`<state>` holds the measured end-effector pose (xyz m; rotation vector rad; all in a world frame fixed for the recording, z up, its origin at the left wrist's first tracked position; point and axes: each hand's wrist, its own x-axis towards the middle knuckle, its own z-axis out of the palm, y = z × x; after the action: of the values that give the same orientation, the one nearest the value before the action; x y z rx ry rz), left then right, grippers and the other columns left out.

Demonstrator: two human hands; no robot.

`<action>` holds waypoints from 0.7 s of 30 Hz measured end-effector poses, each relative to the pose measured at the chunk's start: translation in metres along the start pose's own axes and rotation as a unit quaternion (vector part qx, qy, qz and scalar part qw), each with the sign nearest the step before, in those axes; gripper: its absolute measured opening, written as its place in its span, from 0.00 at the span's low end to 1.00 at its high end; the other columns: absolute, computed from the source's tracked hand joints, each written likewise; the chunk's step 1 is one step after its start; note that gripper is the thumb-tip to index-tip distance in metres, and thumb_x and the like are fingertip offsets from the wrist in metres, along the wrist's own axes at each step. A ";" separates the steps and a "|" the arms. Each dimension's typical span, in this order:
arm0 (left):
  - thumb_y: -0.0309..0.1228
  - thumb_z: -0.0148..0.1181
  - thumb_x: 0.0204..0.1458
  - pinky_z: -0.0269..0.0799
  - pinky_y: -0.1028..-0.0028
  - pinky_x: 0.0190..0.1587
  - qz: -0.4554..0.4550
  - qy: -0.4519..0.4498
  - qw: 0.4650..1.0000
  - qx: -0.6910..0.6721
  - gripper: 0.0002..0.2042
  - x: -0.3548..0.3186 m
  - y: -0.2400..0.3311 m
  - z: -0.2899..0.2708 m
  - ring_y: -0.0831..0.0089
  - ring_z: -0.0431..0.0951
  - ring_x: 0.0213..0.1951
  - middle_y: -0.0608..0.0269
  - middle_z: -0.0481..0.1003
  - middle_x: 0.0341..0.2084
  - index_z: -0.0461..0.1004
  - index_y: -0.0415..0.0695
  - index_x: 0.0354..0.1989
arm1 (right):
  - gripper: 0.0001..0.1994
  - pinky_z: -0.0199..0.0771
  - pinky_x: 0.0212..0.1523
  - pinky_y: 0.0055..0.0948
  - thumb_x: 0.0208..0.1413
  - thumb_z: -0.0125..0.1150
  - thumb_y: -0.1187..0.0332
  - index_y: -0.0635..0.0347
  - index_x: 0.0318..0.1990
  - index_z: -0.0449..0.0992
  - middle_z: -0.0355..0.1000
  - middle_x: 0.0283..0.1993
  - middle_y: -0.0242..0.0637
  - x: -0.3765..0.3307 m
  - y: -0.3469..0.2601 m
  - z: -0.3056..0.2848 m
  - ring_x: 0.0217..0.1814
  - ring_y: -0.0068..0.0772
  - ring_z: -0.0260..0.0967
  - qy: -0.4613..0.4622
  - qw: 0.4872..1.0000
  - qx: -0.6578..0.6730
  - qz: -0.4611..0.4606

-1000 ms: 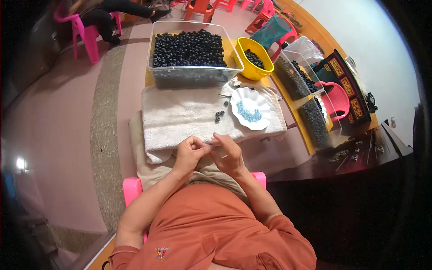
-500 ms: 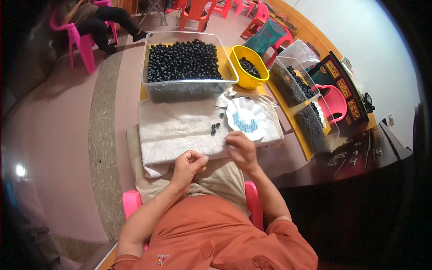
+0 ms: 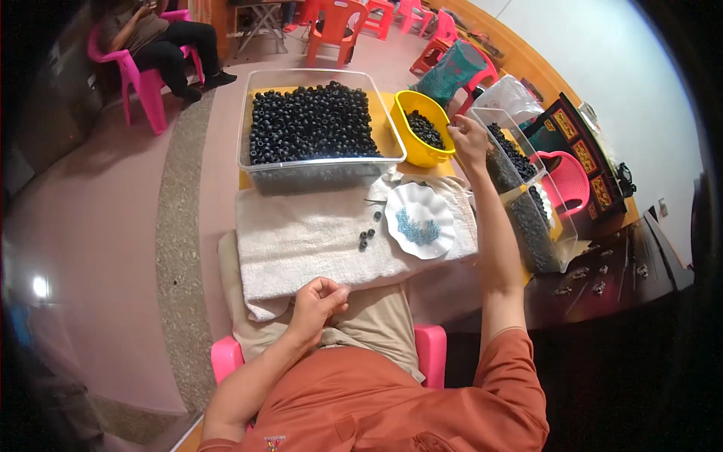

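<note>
My right hand (image 3: pixel 468 140) is stretched out beside the right rim of a yellow plastic tub (image 3: pixel 424 160), its fingers pinched together. A dark spot shows at the fingertips, too small to name. Inside the tub lie many small black ring-shaped pieces (image 3: pixel 426 129). Above my lap, by the near edge of a white towel (image 3: pixel 301 252), my left hand (image 3: pixel 320 305) is closed, thumb against forefinger; whatever is between them I cannot make out. A white scalloped dish (image 3: pixel 440 239) on the towel holds tiny blue beads (image 3: pixel 416 228). Several black pieces (image 3: pixel 365 239) lie left of the dish.
A large clear bin (image 3: pixel 324 172) full of black pieces stands behind the towel. More clear bins (image 3: pixel 538 241) stand at the right, beside a pink chair (image 3: pixel 566 181). A seated person (image 3: pixel 169 45) is at the far left. Red chairs (image 3: pixel 337 30) stand at the back.
My right hand has moved from the near side of the dish, out and to the right, to the yellow tub. My left hand stays pinched above my lap. The view has shifted slightly.
</note>
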<state>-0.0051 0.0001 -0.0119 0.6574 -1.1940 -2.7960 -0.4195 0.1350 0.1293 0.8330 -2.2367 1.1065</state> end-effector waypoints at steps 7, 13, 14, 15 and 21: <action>0.24 0.61 0.53 0.76 0.81 0.34 -0.009 0.001 1.000 -0.011 0.05 0.001 -0.002 -0.004 0.80 0.75 0.29 0.62 0.76 0.34 0.70 0.41 0.33 | 0.11 0.71 0.33 0.19 0.51 0.62 0.72 0.71 0.40 0.78 0.76 0.31 0.34 -0.001 0.025 0.013 0.31 0.21 0.71 -0.076 0.996 0.034 0.035; 0.24 0.62 0.52 0.75 0.81 0.33 -0.014 0.000 1.000 -0.018 0.05 -0.001 0.004 0.001 0.80 0.75 0.28 0.62 0.77 0.33 0.71 0.41 0.34 | 0.07 0.68 0.30 0.16 0.54 0.58 0.77 0.70 0.39 0.78 0.73 0.28 0.30 -0.024 -0.003 0.014 0.28 0.17 0.68 -0.129 0.982 0.137 0.027; 0.24 0.62 0.52 0.74 0.81 0.33 -0.015 -0.002 1.000 -0.014 0.05 -0.001 0.005 0.001 0.80 0.75 0.28 0.61 0.77 0.34 0.71 0.41 0.34 | 0.07 0.69 0.31 0.17 0.54 0.59 0.77 0.69 0.39 0.78 0.74 0.29 0.30 -0.027 -0.014 0.016 0.29 0.17 0.68 -0.142 0.974 0.173 0.023; 0.25 0.62 0.52 0.74 0.81 0.33 -0.016 -0.004 1.000 -0.010 0.06 -0.002 0.005 0.001 0.80 0.75 0.28 0.61 0.77 0.34 0.71 0.41 0.34 | 0.07 0.70 0.33 0.17 0.53 0.60 0.77 0.69 0.39 0.78 0.75 0.29 0.31 -0.030 -0.025 0.018 0.30 0.17 0.69 -0.154 0.966 0.208 0.019; 0.25 0.62 0.52 0.73 0.82 0.34 -0.004 -0.021 1.000 -0.019 0.06 -0.001 0.001 0.000 0.81 0.74 0.30 0.59 0.77 0.35 0.70 0.41 0.34 | 0.07 0.73 0.39 0.17 0.51 0.62 0.79 0.67 0.39 0.78 0.76 0.33 0.33 -0.035 -0.095 0.028 0.35 0.18 0.72 -0.184 0.968 0.155 -0.074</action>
<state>-0.0042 0.0002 -0.0107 0.6056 -1.1452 -2.8447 -0.3330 0.0770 0.1400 1.4130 -2.2693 1.3396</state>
